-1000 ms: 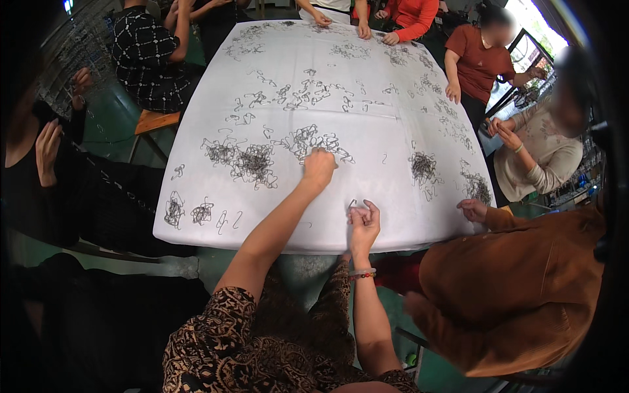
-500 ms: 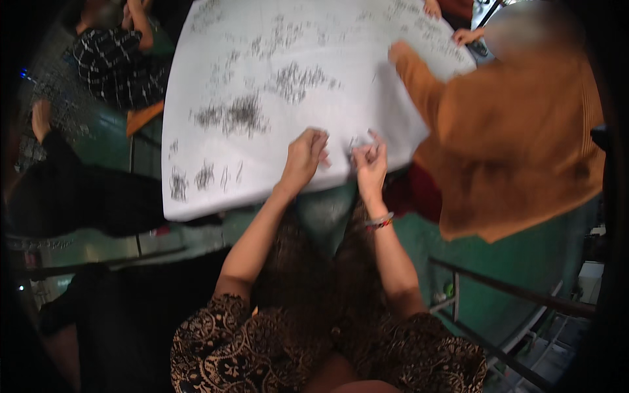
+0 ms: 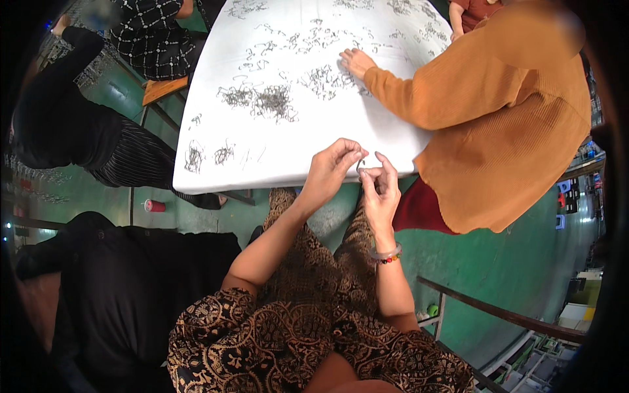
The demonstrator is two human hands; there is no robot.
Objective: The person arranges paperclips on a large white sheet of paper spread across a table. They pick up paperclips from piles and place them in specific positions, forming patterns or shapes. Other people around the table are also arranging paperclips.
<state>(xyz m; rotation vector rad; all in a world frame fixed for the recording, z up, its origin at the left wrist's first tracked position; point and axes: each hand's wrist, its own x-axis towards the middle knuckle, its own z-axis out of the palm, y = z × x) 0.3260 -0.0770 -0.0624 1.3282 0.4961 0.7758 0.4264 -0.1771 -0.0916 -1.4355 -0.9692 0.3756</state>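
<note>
Over the near edge of the white-covered table (image 3: 288, 154), both my hands meet at one small, thin, dark curved piece (image 3: 360, 164). My left hand (image 3: 333, 169) pinches its upper end between thumb and fingertips. Just beside it, my right hand (image 3: 381, 193) is closed on the lower end with thumb and a finger, its other fingers bent upward. The piece is too small to name its kind. Similar dark wiry pieces lie on the cloth in a dense pile (image 3: 272, 101), a looser pile (image 3: 325, 82) and two small bunches at the near left corner.
To my right, a person in an orange-brown top (image 3: 485, 118) leans in, one hand (image 3: 356, 63) on the table beside the loose pieces. People in dark clothes sit at left. A wooden stool (image 3: 164, 90), a red can (image 3: 154, 206) and a metal rail (image 3: 498, 308) stand around.
The view has shifted, and the table sits further right in it. My hands have come together at the dark piece. The neighbour's hand has moved toward the loose pile.
</note>
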